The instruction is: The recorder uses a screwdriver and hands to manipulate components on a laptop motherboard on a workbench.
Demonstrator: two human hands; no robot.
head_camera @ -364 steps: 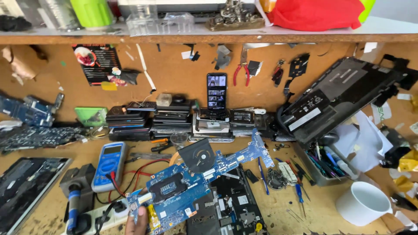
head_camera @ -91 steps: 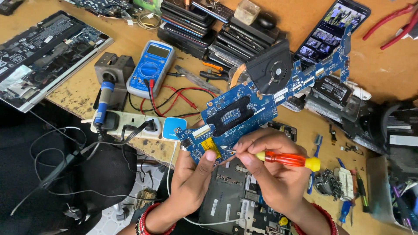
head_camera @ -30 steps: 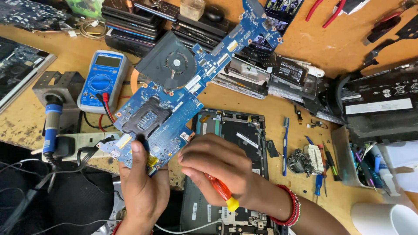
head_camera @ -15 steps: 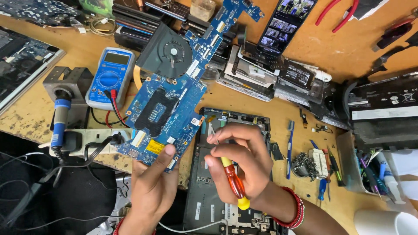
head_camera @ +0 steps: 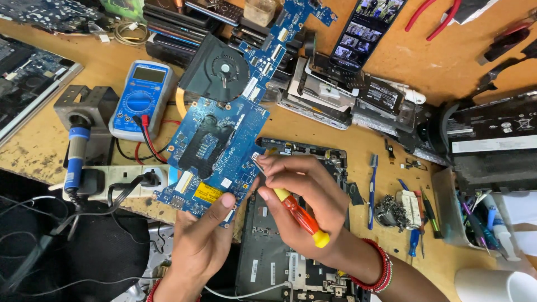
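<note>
Hands nearest the camera: left hand (head_camera: 198, 246) grips the lower edge of the blue motherboard (head_camera: 215, 151), thumb on top, board tilted up over the bench edge. Right hand (head_camera: 305, 196) is closed round a red-and-yellow screwdriver (head_camera: 302, 218), tip at the board's right edge. Judgement: keep the driver square to the screw and the board steadied. Below lies an open laptop chassis (head_camera: 279, 263). Farther off: blue multimeter (head_camera: 140, 98), fan (head_camera: 218, 70), phone (head_camera: 363, 28).

Blue circuit board (head_camera: 224, 134) — tilted, fan attached (held up); red-yellow screwdriver (head_camera: 299, 215) beside it.
</note>
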